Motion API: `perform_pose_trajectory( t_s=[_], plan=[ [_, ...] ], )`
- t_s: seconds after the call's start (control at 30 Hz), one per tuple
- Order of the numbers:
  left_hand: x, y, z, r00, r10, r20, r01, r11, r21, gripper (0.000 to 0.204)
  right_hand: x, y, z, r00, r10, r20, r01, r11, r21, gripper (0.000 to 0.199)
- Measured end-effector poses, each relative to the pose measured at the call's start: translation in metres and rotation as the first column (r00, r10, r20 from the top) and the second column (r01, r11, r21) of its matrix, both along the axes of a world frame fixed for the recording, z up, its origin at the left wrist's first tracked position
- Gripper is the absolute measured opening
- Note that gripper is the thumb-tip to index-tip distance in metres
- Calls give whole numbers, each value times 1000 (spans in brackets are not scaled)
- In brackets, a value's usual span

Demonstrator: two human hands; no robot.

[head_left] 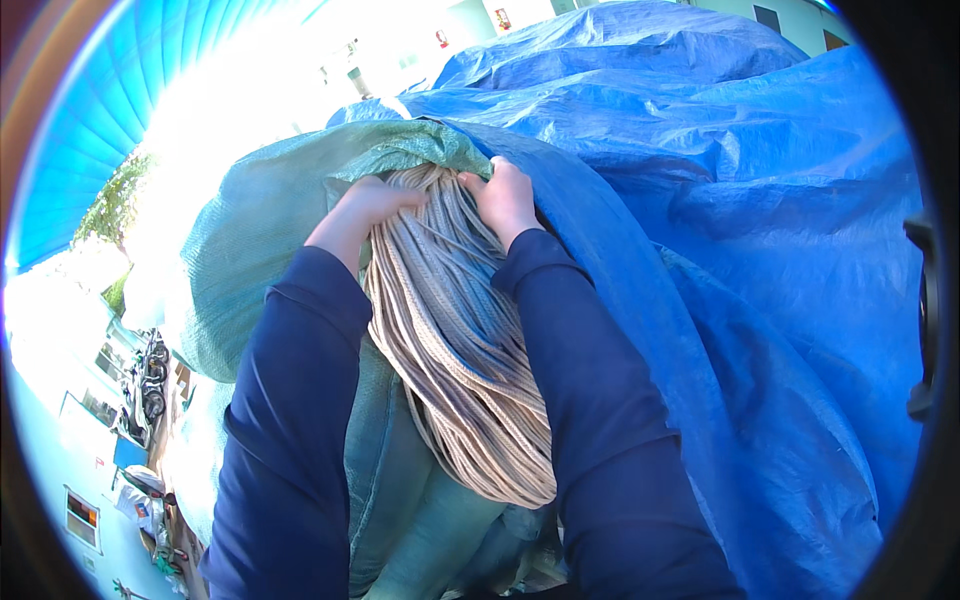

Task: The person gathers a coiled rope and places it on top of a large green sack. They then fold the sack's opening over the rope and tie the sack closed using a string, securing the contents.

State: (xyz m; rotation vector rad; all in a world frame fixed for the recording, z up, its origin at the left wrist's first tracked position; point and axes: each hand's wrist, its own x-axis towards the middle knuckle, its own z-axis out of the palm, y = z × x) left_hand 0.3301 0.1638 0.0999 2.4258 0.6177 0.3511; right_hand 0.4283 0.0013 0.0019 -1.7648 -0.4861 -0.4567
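A thick hank of off-white braided rope (455, 320) hangs out of the mouth of a green woven sack (250, 235), its looped lower end draping down between my forearms. At the hank's upper left, my left hand (380, 203) is closed on the rope, thumb lying across the strands; its other fingers are mostly hidden. My right hand (505, 198) is closed on the sack's edge at the upper right of the rope, with the thumb against the strands. The top of the hank disappears under the sack's folded rim.
A large blue tarp (800, 240) covers a bulky heap to the right and behind. More green sacks (420, 530) lie beneath the rope. Far down at the left are parked motorcycles (152, 375) beside a pale building (50, 440). Blue ribbed roofing (100, 120) arches at upper left.
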Motion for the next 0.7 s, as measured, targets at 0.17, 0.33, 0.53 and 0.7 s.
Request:
perform_pose_trajectory(
  t_s=[0.17, 0.33, 0.53, 0.7],
  plan=[
    [-9, -20, -3, 999, -52, -3, 51, 982, 182, 53, -12, -3, -1, 990, -135, -33, 133, 990, -49, 47],
    [-71, -50, -11, 999, 36, 15, -39, 932, 359, 62, -4, -5, -7, 982, -175, -67, 173, 984, -38, 40],
    [-61, -29, -36, 982, -82, 172, 31, 960, 278, 72, 17, -3, 1, 978, -192, -85, 173, 966, -190, 35],
    [-51, -17, -28, 995, -84, 61, 77, 991, 113, 71, 32, 34, 63, 885, 220, 412, -215, 975, -58, 57]
  ],
)
